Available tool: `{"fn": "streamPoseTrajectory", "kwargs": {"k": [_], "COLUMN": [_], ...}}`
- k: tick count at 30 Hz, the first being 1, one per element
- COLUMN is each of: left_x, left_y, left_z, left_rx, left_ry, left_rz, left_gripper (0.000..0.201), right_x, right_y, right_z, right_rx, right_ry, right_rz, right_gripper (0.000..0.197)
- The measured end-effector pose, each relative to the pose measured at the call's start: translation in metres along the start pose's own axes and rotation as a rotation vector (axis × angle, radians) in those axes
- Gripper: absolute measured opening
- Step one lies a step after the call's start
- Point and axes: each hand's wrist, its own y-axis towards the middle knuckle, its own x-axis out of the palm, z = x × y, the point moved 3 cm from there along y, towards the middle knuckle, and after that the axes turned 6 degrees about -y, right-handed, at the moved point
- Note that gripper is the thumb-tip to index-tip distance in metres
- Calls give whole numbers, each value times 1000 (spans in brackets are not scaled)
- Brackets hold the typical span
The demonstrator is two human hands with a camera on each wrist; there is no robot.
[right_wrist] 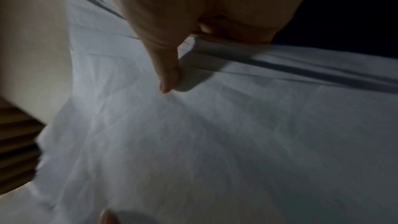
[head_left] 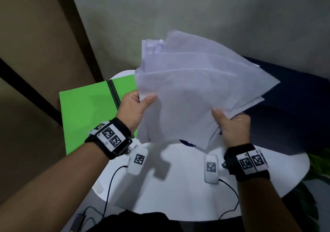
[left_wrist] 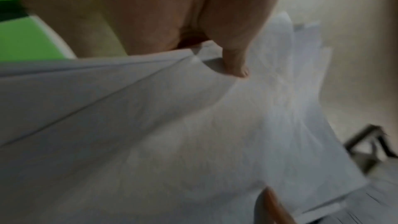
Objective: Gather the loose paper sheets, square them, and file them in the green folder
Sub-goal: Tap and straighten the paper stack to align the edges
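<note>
The left hand (head_left: 133,106) pinches the left edge of the paper sheets (head_left: 196,88), thumb on the near face and fingers hidden behind; the left wrist view shows that thumb (left_wrist: 234,54) pressing into the paper. The right hand (head_left: 234,126) pinches the right edge the same way, its thumb (right_wrist: 165,67) lying on the top sheet.

The sheets hang in the air between the 2 hands, above the white round table (head_left: 178,187) and just right of the green folder (head_left: 85,110), which lies on the table's left side with a dark band across it. The stack is badly fanned: several corners splay out to the upper right, so its long axis runs roughly from the near lower edge up and away, leaning right.

Squaring looks like the step in hand. It would go best with a loosened grip, the stack turned upright and its lower edge tapped on the table so the sheets slide level, then turned to tap a side edge.
</note>
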Motion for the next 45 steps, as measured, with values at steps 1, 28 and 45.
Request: {"fn": "streamPoseTrajectory", "kwargs": {"k": [1, 28, 45], "left_x": [2, -15, -15], "left_y": [0, -9, -12], "left_z": [8, -3, -10], "left_rx": [64, 121, 148], "left_ry": [38, 146, 170], "left_rz": [18, 54, 91], "left_gripper": [21, 22, 16], "right_x": [1, 13, 25], "right_y": [-5, -25, -29], "right_z": [-10, -9, 12], "right_rx": [-36, 11, 131], "right_ry": [7, 80, 19], "right_rz": [11, -73, -13], "right_gripper": [8, 20, 32]}}
